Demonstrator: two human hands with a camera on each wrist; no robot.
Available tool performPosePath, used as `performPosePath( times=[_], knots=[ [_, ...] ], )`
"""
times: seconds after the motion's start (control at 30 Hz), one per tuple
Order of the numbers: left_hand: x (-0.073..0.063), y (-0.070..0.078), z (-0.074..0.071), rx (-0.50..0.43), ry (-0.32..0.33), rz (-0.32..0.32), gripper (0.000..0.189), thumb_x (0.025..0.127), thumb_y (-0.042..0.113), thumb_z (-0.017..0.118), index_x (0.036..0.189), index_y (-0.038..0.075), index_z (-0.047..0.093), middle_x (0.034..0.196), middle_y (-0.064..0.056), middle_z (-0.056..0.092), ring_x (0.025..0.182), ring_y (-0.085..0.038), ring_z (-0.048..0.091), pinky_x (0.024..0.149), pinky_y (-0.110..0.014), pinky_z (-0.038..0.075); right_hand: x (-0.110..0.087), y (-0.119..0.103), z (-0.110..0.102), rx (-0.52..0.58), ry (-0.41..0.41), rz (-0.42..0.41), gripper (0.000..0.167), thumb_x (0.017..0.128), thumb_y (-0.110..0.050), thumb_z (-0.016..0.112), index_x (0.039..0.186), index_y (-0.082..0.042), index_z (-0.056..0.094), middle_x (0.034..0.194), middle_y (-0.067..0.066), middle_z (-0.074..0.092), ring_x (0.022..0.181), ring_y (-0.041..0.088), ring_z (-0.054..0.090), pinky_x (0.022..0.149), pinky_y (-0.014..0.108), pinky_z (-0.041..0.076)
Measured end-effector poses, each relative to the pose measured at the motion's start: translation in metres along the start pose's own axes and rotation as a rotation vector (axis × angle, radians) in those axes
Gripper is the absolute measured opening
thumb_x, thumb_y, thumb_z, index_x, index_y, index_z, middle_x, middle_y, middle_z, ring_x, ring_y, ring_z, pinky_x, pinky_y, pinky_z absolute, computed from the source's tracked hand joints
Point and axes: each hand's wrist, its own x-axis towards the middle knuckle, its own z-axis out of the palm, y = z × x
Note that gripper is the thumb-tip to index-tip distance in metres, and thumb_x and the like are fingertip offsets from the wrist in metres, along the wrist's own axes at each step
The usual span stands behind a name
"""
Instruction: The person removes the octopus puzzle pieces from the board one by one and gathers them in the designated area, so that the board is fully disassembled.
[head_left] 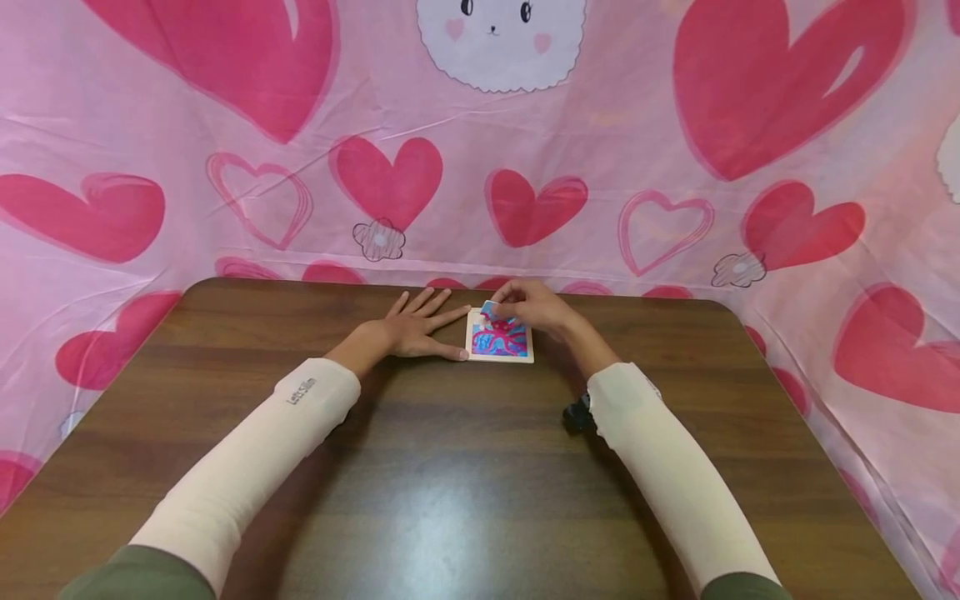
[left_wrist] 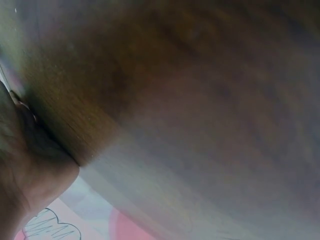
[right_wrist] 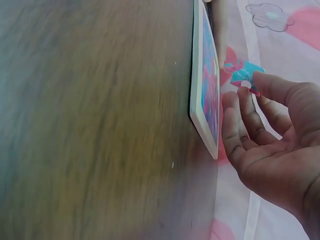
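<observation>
- One container on the table [head_left: 450, 475]: a shallow square tray [head_left: 501, 359] with a pale rim, lying flat near the table's far edge, between the two hands; inside it is a picture [head_left: 501, 340] of a pinkish-red octopus on blue; how many pieces make up that picture cannot be told at this size.
- One loose puzzle piece [right_wrist: 241, 74], blue-turquoise with pink and a rounded notch, is out in the fingers, over the tray's far left corner and tilted up; whether its lower edge touches the tray cannot be told; a pale patch shows in the tray beside it.
- Two hands at work, one tray between them; the right hand [head_left: 536, 307] grasps the piece, pinching it between thumb and fingertips, its other fingers bent beneath.
- The left hand [head_left: 416, 332] grasps nothing; its fingers are straight and spread on the table, thumb and forefinger reaching the tray's left side, one at each corner.
- Two pale sleeves [head_left: 255, 467], one on each forearm, with dark green cloth [head_left: 150, 575] above both; one small black object [head_left: 577, 415] sits at the right wrist.
- One pink cloth [head_left: 465, 117] hangs behind, printed with many hearts; the left wrist view is mostly blurred tabletop.
</observation>
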Motion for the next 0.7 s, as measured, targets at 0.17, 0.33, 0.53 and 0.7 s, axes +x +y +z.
performPosePath(
  times=[0.17,0.33,0.53,0.7],
  knots=[
    [0.008,-0.006,0.004,0.015,0.008,0.003,0.115,0.085,0.106,0.049,0.179,0.055,0.006,0.192,0.007,-0.017,0.177,-0.028,-0.024,0.139,-0.066,-0.02,-0.006,0.005,-0.008,0.059,0.031,0.015,0.025,0.108,-0.014,0.075,0.126,0.003,0.072,0.107,0.008,0.073,0.098,0.021,0.072,0.087,0.033,0.064],
    [0.002,-0.002,0.0,0.006,0.011,0.007,0.114,0.087,0.104,0.049,0.179,0.054,0.006,0.192,0.007,-0.016,0.178,-0.028,-0.023,0.14,-0.064,-0.018,-0.013,0.015,-0.019,0.088,0.039,0.007,0.028,0.109,-0.008,0.071,0.131,0.009,0.072,0.111,0.012,0.074,0.097,0.018,0.072,0.089,0.032,0.068],
    [-0.006,0.004,-0.004,0.004,0.012,0.02,0.11,0.092,0.098,0.051,0.181,0.05,0.008,0.192,0.004,-0.015,0.178,-0.029,-0.022,0.141,-0.062,-0.017,-0.019,0.026,-0.033,0.06,0.059,0.009,0.033,0.11,-0.009,0.072,0.136,0.011,0.072,0.127,0.023,0.075,0.099,0.017,0.076,0.088,0.028,0.066],
    [0.005,-0.005,0.003,0.022,0.012,0.011,0.114,0.087,0.104,0.049,0.179,0.055,0.005,0.192,0.007,-0.017,0.177,-0.028,-0.024,0.14,-0.063,-0.019,-0.025,0.033,-0.044,0.017,0.071,0.044,0.035,0.11,-0.012,0.073,0.138,0.01,0.072,0.13,0.025,0.075,0.099,0.016,0.074,0.084,0.026,0.064]
  ],
)
